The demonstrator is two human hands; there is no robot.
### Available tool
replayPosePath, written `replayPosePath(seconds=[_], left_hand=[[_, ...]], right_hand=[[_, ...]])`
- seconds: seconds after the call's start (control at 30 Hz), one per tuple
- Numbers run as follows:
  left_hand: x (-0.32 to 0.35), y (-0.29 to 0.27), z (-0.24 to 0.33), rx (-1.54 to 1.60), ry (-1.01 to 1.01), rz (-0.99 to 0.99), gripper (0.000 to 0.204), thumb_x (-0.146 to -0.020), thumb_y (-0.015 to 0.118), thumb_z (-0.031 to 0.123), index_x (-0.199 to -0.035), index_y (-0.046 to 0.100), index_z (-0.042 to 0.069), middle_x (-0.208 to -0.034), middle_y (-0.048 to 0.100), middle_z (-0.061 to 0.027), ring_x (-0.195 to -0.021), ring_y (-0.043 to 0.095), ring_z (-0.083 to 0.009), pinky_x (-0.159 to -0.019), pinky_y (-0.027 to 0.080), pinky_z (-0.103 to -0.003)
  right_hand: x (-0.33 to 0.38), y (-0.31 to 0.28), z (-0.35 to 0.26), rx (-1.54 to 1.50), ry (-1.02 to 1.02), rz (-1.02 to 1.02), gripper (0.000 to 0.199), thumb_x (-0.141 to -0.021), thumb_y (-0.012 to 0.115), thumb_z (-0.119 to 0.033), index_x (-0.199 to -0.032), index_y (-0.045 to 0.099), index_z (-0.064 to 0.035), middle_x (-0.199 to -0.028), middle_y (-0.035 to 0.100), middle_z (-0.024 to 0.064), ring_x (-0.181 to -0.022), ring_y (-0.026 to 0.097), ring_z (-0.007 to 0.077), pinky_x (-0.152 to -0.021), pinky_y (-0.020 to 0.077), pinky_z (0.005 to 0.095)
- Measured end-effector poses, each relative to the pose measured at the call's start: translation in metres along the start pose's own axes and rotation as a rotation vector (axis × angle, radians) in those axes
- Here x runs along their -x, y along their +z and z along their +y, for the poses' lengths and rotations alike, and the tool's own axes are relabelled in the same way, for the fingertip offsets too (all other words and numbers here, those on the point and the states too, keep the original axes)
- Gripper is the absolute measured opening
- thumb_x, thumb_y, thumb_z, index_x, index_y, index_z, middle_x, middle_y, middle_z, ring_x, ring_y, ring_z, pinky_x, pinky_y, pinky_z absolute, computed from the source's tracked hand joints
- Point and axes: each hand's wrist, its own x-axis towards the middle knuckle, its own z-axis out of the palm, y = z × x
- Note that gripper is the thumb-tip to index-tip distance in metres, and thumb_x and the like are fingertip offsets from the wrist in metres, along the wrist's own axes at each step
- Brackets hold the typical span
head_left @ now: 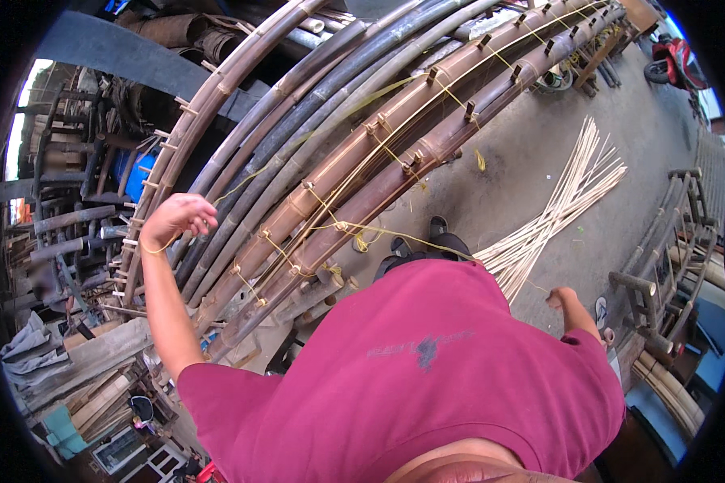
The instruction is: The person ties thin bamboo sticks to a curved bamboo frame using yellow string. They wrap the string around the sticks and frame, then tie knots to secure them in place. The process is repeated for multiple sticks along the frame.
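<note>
A bamboo workshop, evident from pegged poles (350,158), split sticks (557,205) and a concrete floor (511,173).

A grey, stained concrete floor (524,161) is seen from above, its edges bent by the wide lens. Across its middle a loose, crossing bundle of thin pale sticks (568,193) is laid, fanned at the far end and partly hidden at the near one. To the left of the sticks, a small yellow scrap (480,161) is left lying. A single sandal (601,309) is seen at right, near a low bamboo frame (632,282). Far off, upper right, a red vehicle (689,64) is parked.
</note>
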Motion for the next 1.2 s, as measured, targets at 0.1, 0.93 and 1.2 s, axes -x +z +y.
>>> replayPosePath(seconds=[0.1, 0.93, 1.2], left_hand=[[-0.013, -0.008, 0.006, -0.297, -0.293, 0.087, 0.033, -0.094, 0.064, 0.033, -0.103, 0.067, 0.002, -0.079, 0.07, -0.0065, -0.066, 0.067, -0.0117, -0.056, 0.051, -0.023], [0.132, 0.49, -0.482, -0.809, -1.017, 0.044, 0.043, -0.09, 0.059, 0.036, -0.123, 0.06, 0.008, -0.141, 0.04, -0.016, -0.132, 0.034, -0.034, -0.103, 0.034, -0.05], [0.065, 0.461, -0.456, -0.677, -0.789, -0.012, 0.036, -0.093, 0.055, 0.037, -0.104, 0.069, 0.006, -0.105, 0.064, -0.02, -0.099, 0.06, -0.0376, -0.082, 0.047, -0.047]], right_hand=[[0.069, -0.017, -0.073, 0.177, -0.16, 0.215, 0.065, -0.077, 0.073, -0.045, -0.129, 0.061, -0.0094, -0.133, 0.059, 0.0135, -0.122, 0.057, 0.0293, -0.101, 0.0449, 0.0372], [0.226, -0.152, -0.367, 0.357, -1.158, 0.793, 0.039, -0.09, 0.06, -0.033, -0.118, 0.061, -0.0058, -0.106, 0.066, 0.0248, -0.102, 0.061, 0.0429, -0.089, 0.0488, 0.0491], [0.246, -0.169, -0.369, 0.073, -1.227, 0.575, 0.03, -0.093, 0.056, -0.032, -0.1, 0.068, -0.0048, -0.097, 0.069, 0.0176, -0.087, 0.067, 0.0298, -0.082, 0.0524, 0.0388]])
